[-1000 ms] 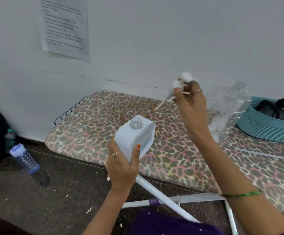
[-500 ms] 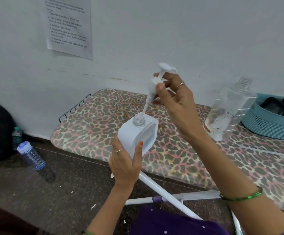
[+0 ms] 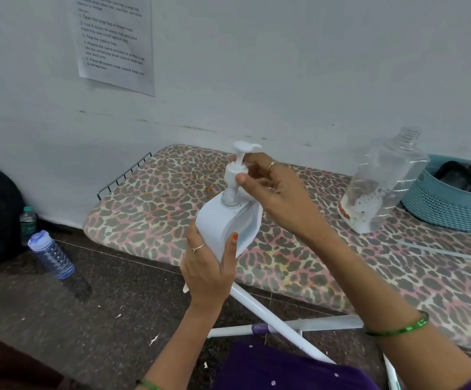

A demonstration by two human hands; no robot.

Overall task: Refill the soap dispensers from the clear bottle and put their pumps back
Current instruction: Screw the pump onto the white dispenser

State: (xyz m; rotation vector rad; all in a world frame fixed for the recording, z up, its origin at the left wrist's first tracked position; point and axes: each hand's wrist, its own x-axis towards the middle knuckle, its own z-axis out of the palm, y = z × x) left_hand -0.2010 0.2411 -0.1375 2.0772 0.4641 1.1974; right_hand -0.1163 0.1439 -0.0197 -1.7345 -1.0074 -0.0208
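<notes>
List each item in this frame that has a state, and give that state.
White dispenser: held off the board in left hand, tilted.
Pump: stem in the neck, collar not yet down, in right hand grip.
Clear bottle: upright, uncapped, nearly empty.
Blue water bottle: on floor, capped.

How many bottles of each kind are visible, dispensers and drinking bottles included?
White soap dispenser: 1
Clear bottle: 1
Black dispenser in the basket: 1, partly hidden
Water bottles on the floor: 2
Total: 5
</notes>
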